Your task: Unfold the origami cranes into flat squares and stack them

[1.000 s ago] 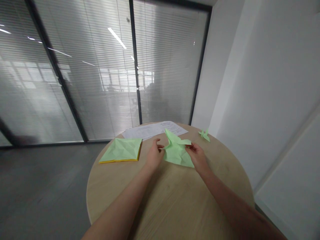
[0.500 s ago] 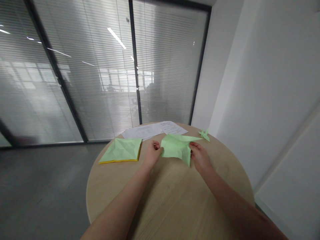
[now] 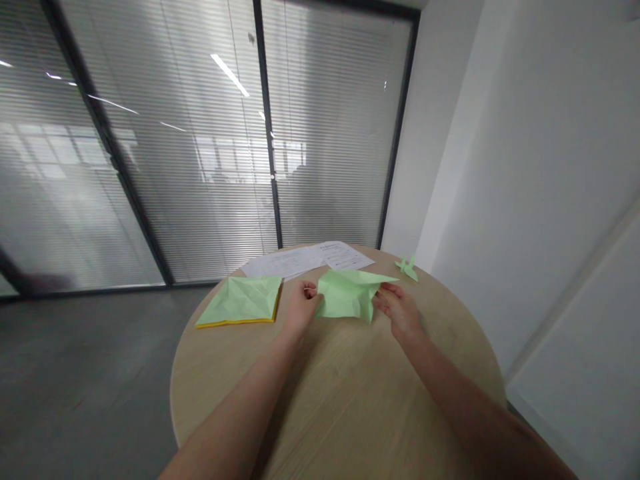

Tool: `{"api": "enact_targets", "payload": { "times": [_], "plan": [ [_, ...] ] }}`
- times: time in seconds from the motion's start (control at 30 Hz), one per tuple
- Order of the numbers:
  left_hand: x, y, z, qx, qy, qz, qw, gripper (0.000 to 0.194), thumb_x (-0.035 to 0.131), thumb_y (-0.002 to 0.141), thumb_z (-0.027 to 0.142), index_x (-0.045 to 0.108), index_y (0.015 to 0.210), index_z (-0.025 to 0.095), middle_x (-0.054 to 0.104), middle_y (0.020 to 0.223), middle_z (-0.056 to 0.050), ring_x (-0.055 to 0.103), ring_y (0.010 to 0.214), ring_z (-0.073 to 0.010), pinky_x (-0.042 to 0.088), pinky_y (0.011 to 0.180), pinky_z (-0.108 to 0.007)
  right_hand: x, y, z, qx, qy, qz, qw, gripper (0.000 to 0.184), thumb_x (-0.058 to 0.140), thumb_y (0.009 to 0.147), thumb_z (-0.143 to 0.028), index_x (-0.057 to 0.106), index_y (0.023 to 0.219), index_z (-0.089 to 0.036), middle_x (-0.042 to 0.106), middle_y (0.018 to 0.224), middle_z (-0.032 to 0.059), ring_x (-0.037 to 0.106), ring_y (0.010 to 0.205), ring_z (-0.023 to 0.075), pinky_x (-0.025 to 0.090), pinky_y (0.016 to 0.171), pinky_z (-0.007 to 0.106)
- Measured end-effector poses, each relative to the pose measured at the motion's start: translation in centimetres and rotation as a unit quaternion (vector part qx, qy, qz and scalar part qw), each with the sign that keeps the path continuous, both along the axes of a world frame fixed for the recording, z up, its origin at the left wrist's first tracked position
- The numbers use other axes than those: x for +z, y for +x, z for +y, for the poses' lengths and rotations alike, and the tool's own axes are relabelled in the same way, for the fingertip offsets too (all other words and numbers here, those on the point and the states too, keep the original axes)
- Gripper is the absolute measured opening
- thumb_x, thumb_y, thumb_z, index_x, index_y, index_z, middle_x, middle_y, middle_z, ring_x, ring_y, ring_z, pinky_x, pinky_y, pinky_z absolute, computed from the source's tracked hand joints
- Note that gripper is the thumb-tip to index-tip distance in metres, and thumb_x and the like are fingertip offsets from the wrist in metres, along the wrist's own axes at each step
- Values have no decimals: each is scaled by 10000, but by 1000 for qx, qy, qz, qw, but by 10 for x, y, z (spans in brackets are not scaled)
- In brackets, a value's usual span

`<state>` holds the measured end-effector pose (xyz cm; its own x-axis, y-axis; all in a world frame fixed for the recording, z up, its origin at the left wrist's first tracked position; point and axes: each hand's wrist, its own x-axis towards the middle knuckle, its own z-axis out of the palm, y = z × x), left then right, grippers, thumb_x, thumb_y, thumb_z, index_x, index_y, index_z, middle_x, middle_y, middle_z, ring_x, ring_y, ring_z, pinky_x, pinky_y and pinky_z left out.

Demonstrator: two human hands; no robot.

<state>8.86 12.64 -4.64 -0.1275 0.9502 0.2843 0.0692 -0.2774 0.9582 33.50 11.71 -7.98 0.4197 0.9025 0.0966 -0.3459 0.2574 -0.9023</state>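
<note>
A creased light green paper sheet (image 3: pixel 347 297) is held between both hands just above the round wooden table (image 3: pixel 340 400). My left hand (image 3: pixel 301 308) pinches its left edge with fingers curled. My right hand (image 3: pixel 399 308) grips its right side, fingers closed on the paper. The sheet is partly folded, with a point sticking out to the right.
A stack of green sheets over yellow ones (image 3: pixel 243 301) lies to the left. White printed pages (image 3: pixel 310 259) rest at the table's far edge. A small folded green paper figure (image 3: pixel 407 268) sits at the far right. Glass walls with blinds stand behind, a white wall on the right.
The raised flap of the green sheet has been folded down, and the sheet now lies flatter and more compact between my hands. Both hands have kept their hold.
</note>
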Motion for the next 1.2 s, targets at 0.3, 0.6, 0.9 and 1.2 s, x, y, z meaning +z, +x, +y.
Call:
{"api": "enact_targets", "payload": {
  "times": [0.3, 0.6, 0.9, 1.2],
  "plan": [
    [1, -1, -1, -12, -20, -9, 1000, 250, 698, 667, 129, 570, 867, 205, 559, 628, 73, 516, 528, -111, 379, 544, -214, 7, -9, -5, 17, 22, -35, 999, 454, 867, 589, -261, 725, 1018, -220, 775, 919, 34, 719, 815, 213, 594, 697, 317],
    [4, 1, -3, -21, -31, -31, 999, 260, 684, 663, 139, 600, 902, 197, 603, 655, 48, 582, 565, -139, 415, 543, -231, 18, -11, -10, 15, 44, -57, 997, 390, 799, 632, -292, 679, 997, -223, 781, 988, 50, 713, 890, 227, 564, 723, 306],
    [5, -1, -2, -12, -21, -20, 1000, 253, 696, 664, 130, 625, 899, 195, 632, 668, 32, 600, 582, -146, 421, 543, -233, 26, -12, -14, 46, 65, -54, 995, 407, 788, 643, -259, 670, 1031, -232, 788, 961, 42, 733, 866, 241, 574, 748, 333],
    [2, -11, 7, 3, -15, 7, 1000, 251, 668, 625, 134, 630, 865, 196, 627, 656, 34, 590, 583, -145, 417, 552, -234, 28, -13, -15, 76, 60, -47, 994, 442, 795, 626, -261, 663, 1048, -245, 801, 967, 62, 747, 856, 263, 578, 714, 344]
  ]
}}
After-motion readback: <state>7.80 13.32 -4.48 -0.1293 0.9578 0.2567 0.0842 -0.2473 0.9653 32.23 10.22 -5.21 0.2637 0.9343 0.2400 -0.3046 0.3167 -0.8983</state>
